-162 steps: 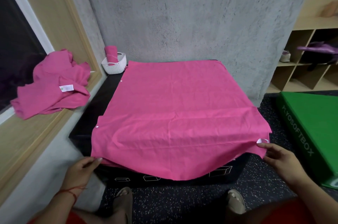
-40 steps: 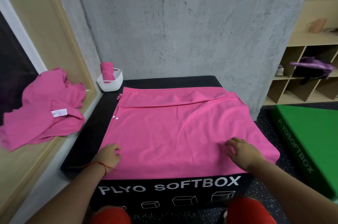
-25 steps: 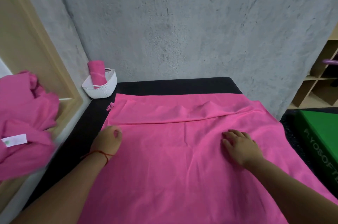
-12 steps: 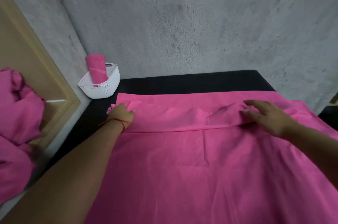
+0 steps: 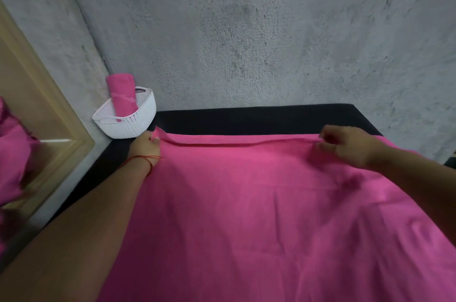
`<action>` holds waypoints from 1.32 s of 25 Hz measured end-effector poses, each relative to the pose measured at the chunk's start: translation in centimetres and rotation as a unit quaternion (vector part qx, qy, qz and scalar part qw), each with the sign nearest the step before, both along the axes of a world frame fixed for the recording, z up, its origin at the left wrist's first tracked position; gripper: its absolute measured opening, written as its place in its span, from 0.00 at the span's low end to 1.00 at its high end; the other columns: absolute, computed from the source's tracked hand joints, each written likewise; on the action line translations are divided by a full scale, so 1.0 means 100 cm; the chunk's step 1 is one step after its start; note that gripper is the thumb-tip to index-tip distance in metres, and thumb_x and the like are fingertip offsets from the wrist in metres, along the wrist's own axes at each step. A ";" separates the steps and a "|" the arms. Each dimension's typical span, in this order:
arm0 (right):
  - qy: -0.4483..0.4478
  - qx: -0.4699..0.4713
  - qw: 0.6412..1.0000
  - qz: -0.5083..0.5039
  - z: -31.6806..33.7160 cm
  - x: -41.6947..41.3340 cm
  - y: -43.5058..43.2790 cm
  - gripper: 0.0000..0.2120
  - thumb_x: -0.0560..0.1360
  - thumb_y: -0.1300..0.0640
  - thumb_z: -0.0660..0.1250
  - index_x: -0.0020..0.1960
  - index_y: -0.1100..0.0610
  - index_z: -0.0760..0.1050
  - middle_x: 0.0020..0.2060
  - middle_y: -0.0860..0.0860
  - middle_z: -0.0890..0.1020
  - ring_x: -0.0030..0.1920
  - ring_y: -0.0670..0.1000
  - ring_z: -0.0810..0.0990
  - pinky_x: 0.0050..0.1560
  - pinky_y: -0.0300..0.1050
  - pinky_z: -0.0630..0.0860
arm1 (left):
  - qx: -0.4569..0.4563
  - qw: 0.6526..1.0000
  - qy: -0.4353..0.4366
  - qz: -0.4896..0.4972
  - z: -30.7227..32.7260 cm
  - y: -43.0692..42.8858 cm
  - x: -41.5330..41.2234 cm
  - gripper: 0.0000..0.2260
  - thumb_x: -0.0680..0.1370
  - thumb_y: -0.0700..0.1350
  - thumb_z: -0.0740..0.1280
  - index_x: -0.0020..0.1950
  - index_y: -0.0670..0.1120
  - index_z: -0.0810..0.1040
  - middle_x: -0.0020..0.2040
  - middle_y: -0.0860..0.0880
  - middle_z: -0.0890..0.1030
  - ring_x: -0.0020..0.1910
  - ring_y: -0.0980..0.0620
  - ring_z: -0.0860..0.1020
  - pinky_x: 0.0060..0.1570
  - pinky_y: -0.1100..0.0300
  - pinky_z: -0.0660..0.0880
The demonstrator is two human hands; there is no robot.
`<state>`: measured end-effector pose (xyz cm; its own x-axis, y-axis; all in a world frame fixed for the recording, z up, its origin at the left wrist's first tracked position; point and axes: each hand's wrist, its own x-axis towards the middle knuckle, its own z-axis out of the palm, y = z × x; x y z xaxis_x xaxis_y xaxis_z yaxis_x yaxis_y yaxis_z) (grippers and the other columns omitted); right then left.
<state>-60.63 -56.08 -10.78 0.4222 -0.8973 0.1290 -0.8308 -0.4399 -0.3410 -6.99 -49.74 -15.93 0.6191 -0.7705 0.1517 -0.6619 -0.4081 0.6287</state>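
Observation:
A large pink cloth [image 5: 246, 203] lies spread over the top of a black soft box [image 5: 246, 118]. Its far edge is stretched in a straight line between my two hands. My left hand [image 5: 144, 145] pinches the far left corner of the cloth, close to the white basket. My right hand [image 5: 345, 147] pinches the far edge towards the right, fingers curled round the fabric. Both forearms reach out over the cloth.
A white plastic basket [image 5: 128, 121] with a rolled pink cloth [image 5: 122, 94] upright in it stands at the box's far left corner against the grey concrete wall [image 5: 246, 30]. More pink fabric [image 5: 12, 153] lies on the wooden window ledge at left.
Both hands have gone from lying on the folded flap to gripping the far edge, and the loose fold is now pulled out straight. The view has moved closer to the wall.

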 end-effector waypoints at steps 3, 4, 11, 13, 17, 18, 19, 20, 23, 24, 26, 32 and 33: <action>0.118 0.017 0.993 -0.011 0.005 -0.007 -0.019 0.10 0.76 0.39 0.73 0.45 0.39 0.73 0.41 0.40 0.81 0.44 0.51 0.79 0.50 0.49 0.74 | 0.001 0.999 -0.051 0.015 -0.005 -0.007 0.007 0.09 0.84 0.46 0.61 0.48 0.41 0.72 0.53 0.33 0.80 0.53 0.33 0.78 0.50 0.49 0.70; 0.130 0.028 0.991 -0.028 0.004 -0.014 -0.026 0.09 0.75 0.39 0.73 0.44 0.38 0.74 0.41 0.41 0.81 0.44 0.52 0.80 0.50 0.49 0.75 | 0.006 0.997 -0.078 0.017 -0.007 -0.008 0.007 0.09 0.84 0.47 0.61 0.49 0.43 0.72 0.54 0.32 0.80 0.55 0.32 0.78 0.52 0.47 0.72; 0.015 -0.135 0.982 -0.133 -0.076 -0.029 -0.031 0.07 0.80 0.49 0.69 0.48 0.51 0.75 0.45 0.54 0.79 0.48 0.62 0.79 0.50 0.56 0.77 | 0.006 0.987 -0.160 0.026 -0.031 -0.010 0.014 0.10 0.84 0.50 0.59 0.58 0.45 0.75 0.60 0.36 0.80 0.57 0.32 0.78 0.52 0.45 0.73; 0.020 -0.145 0.978 -0.150 -0.085 -0.033 -0.033 0.08 0.80 0.48 0.68 0.53 0.52 0.76 0.47 0.55 0.79 0.50 0.64 0.78 0.53 0.60 0.78 | 0.017 0.983 -0.181 0.010 -0.034 -0.010 0.015 0.13 0.85 0.50 0.58 0.62 0.44 0.75 0.62 0.37 0.78 0.59 0.32 0.78 0.55 0.43 0.74; 0.032 -0.133 0.977 -0.163 -0.083 -0.040 -0.020 0.11 0.80 0.45 0.66 0.57 0.51 0.76 0.52 0.55 0.78 0.54 0.65 0.78 0.58 0.62 0.76 | 0.038 0.977 -0.208 -0.004 -0.033 -0.002 0.009 0.14 0.86 0.50 0.56 0.64 0.43 0.73 0.64 0.36 0.74 0.57 0.30 0.77 0.54 0.40 0.74; 0.031 -0.135 0.976 -0.166 -0.084 -0.041 -0.012 0.11 0.81 0.45 0.66 0.58 0.50 0.76 0.52 0.55 0.79 0.55 0.64 0.78 0.58 0.61 0.75 | 0.042 0.976 -0.211 -0.006 -0.032 0.002 0.006 0.15 0.86 0.50 0.56 0.65 0.42 0.73 0.63 0.36 0.73 0.56 0.30 0.77 0.53 0.40 0.74; 0.031 -0.132 0.976 -0.170 -0.084 -0.042 -0.003 0.10 0.81 0.45 0.66 0.58 0.50 0.76 0.53 0.55 0.79 0.55 0.63 0.78 0.58 0.61 0.74 | 0.044 0.976 -0.213 -0.006 -0.033 0.008 0.004 0.15 0.86 0.50 0.56 0.65 0.42 0.73 0.63 0.35 0.73 0.56 0.29 0.77 0.52 0.40 0.74; 0.031 -0.130 0.976 -0.171 -0.083 -0.044 0.005 0.10 0.81 0.45 0.67 0.58 0.50 0.77 0.53 0.54 0.79 0.55 0.63 0.78 0.58 0.61 0.73 | 0.045 0.976 -0.215 -0.007 -0.035 0.013 0.002 0.15 0.86 0.49 0.56 0.65 0.41 0.73 0.62 0.35 0.73 0.55 0.29 0.77 0.51 0.40 0.74; 0.056 -0.127 0.978 -0.158 -0.073 -0.049 0.023 0.08 0.81 0.45 0.67 0.54 0.49 0.77 0.51 0.53 0.80 0.54 0.62 0.80 0.59 0.61 0.73 | 0.036 0.977 -0.205 -0.035 -0.029 0.026 0.000 0.13 0.86 0.46 0.57 0.62 0.39 0.73 0.59 0.33 0.74 0.54 0.28 0.78 0.50 0.39 0.73; 0.066 -0.123 0.979 -0.145 -0.063 -0.049 0.023 0.07 0.81 0.46 0.67 0.50 0.48 0.75 0.49 0.54 0.82 0.52 0.62 0.81 0.57 0.59 0.75 | 0.022 0.979 -0.197 -0.043 -0.018 0.027 0.001 0.12 0.86 0.46 0.57 0.60 0.39 0.73 0.57 0.31 0.76 0.54 0.28 0.78 0.52 0.40 0.73; 0.063 -0.108 0.984 -0.124 -0.030 -0.042 0.014 0.09 0.80 0.47 0.68 0.45 0.49 0.72 0.45 0.58 0.84 0.47 0.64 0.82 0.49 0.54 0.75 | -0.027 0.981 -0.187 -0.031 0.012 0.021 0.006 0.11 0.86 0.46 0.57 0.58 0.39 0.73 0.54 0.30 0.78 0.55 0.29 0.78 0.53 0.42 0.73; 0.121 -0.092 0.979 -0.139 -0.022 -0.010 -0.026 0.14 0.81 0.40 0.64 0.42 0.48 0.70 0.48 0.55 0.85 0.53 0.61 0.82 0.54 0.54 0.75 | 0.062 0.979 -0.192 0.013 -0.007 0.014 0.029 0.11 0.85 0.49 0.56 0.58 0.42 0.71 0.58 0.30 0.78 0.58 0.29 0.78 0.56 0.41 0.74; 0.106 -0.095 0.980 -0.140 -0.040 -0.009 -0.021 0.15 0.81 0.40 0.64 0.42 0.48 0.68 0.48 0.55 0.84 0.53 0.62 0.81 0.55 0.56 0.75 | 0.079 0.976 -0.203 0.014 -0.020 0.017 0.028 0.12 0.85 0.50 0.56 0.58 0.42 0.71 0.59 0.31 0.78 0.58 0.30 0.78 0.54 0.42 0.74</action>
<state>-61.50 -58.21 -14.73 0.1983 -0.9500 0.2411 -0.9714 -0.2233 -0.0810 -4.20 -48.07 -17.94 0.5539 -0.7879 0.2692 -0.8306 -0.5004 0.2444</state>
